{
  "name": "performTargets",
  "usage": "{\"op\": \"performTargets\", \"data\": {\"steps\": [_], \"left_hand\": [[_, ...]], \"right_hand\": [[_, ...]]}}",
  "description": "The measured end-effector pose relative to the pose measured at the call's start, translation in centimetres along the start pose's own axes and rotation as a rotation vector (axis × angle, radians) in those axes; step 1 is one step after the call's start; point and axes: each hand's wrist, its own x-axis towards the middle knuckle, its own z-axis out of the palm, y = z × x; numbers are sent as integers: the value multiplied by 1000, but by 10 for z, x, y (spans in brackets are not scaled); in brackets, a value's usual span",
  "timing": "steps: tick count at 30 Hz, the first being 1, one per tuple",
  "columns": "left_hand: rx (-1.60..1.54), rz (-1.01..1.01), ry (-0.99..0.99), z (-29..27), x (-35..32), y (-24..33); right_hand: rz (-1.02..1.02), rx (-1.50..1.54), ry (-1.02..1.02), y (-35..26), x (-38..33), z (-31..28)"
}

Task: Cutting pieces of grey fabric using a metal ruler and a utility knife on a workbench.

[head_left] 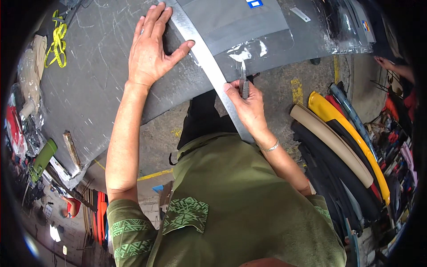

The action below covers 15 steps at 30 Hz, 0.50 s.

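Observation:
My left hand [150, 55] lies flat on the dark grey, scratched table surface [102, 66], its fingers stretched out and the thumb resting on a long metal straightedge [202, 51]. That straightedge runs slantwise over the table and past its near edge toward my body. At the near edge, my right hand [251, 107] is closed around a utility knife [244, 86], blade pointing away from me. Its thumb touches the straightedge's right side. Just beyond the blade is a folded grey cloth [240, 22] in clear plastic, with a blue-and-white label [255, 4].
A yellow strap [57, 40] lies at the table's far left. Near the far right edge are a small metal strip [300, 14] and more plastic-wrapped material [349, 31]. Rolls of material, including a yellow roll [351, 138], stand at right. A person's hand [384, 63] shows far right.

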Motion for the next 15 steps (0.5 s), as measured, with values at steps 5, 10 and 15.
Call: {"op": "performTargets", "data": {"steps": [5,10,15], "left_hand": [[-17,1,6,0,0,0],[-15,-1,4,-1,0,0],[-59,-144,-198,-19,10,14]], "right_hand": [[-16,11,-13,-1,0,-1],[-18,18,-15,4,2,-1],[-18,25,-21,2,3,-3]]}}
